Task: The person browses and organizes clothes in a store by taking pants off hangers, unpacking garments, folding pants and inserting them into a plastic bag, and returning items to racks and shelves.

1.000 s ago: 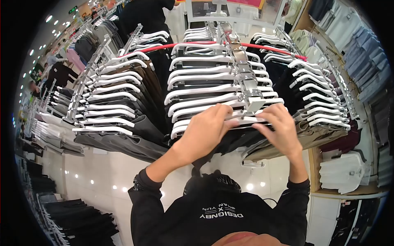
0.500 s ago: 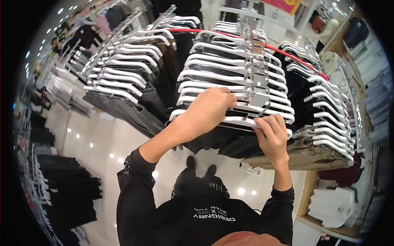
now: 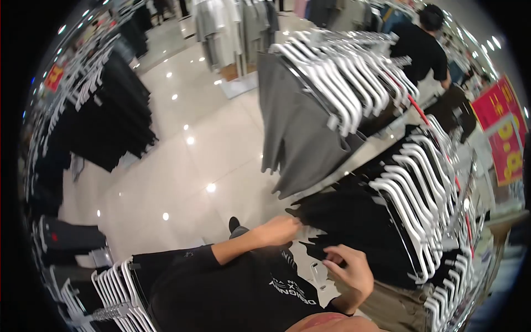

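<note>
My left hand (image 3: pixel 279 231) is loosely closed in front of my body, its curled fingers close to the ragged lower edge of the hanging black trousers (image 3: pixel 345 224). No object shows in it; whether it touches the cloth I cannot tell. To its right, my right hand (image 3: pixel 354 270) is raised with the thumb apart from bent fingers, and holds nothing visible. Beyond it, white hangers (image 3: pixel 412 221) carry the black trousers on a rack. Brown trousers (image 3: pixel 395 304) hang below and to the right of this hand.
Grey trousers (image 3: pixel 301 124) hang from more white hangers (image 3: pixel 332 83) further ahead. A person in black (image 3: pixel 420 52) stands behind that rack. Black garments (image 3: pixel 110 116) line the left, and another hanger row (image 3: pixel 124 293) is close at lower left. Tiled floor (image 3: pixel 188 160) runs between.
Both hands have come off the white hangers of the middle rack and back toward my body. My view has turned left, so that rack now sits at the right.
</note>
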Demonstrator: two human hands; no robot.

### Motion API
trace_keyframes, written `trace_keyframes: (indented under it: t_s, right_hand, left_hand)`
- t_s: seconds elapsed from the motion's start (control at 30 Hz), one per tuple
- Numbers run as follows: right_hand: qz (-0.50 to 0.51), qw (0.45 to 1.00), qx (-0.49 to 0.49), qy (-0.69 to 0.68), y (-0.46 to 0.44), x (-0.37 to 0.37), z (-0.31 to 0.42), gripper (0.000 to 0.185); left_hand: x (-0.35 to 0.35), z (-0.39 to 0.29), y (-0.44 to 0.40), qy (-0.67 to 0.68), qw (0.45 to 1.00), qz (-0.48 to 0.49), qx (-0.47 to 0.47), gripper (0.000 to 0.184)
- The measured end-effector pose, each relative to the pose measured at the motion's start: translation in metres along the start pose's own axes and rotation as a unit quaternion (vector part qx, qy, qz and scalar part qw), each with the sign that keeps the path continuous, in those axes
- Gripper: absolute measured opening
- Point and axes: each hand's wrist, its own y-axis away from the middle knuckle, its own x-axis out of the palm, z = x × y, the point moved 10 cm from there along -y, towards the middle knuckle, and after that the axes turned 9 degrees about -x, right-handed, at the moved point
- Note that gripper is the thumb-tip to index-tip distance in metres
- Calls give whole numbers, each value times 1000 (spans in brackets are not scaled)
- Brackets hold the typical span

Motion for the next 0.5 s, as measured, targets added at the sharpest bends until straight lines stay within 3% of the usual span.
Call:
trace_keyframes:
  t_s: [0.03, 0.1, 0.23, 0.43, 0.5]
  right_hand:
    - [52, 997, 11, 48, -24, 25, -12, 30]
    - [103, 992, 11, 73, -76, 68, -27, 30]
    - [140, 989, -23, 28, -173, 153, -26, 28]
    - [291, 945, -137, 65, -295, 307, 46, 28]
    - [355, 916, -176, 58, -321, 363, 75, 27]
  left_hand:
    - [38, 49, 17, -61, 986, 135, -80, 29]
    - [45, 120, 53, 49, 990, 27, -129, 31]
    - [3, 212, 132, 44, 965, -67, -248, 31]
    - [-20, 318, 229, 74, 896, -207, -385, 32]
    - [-40, 330, 281, 123, 845, -280, -440, 33]
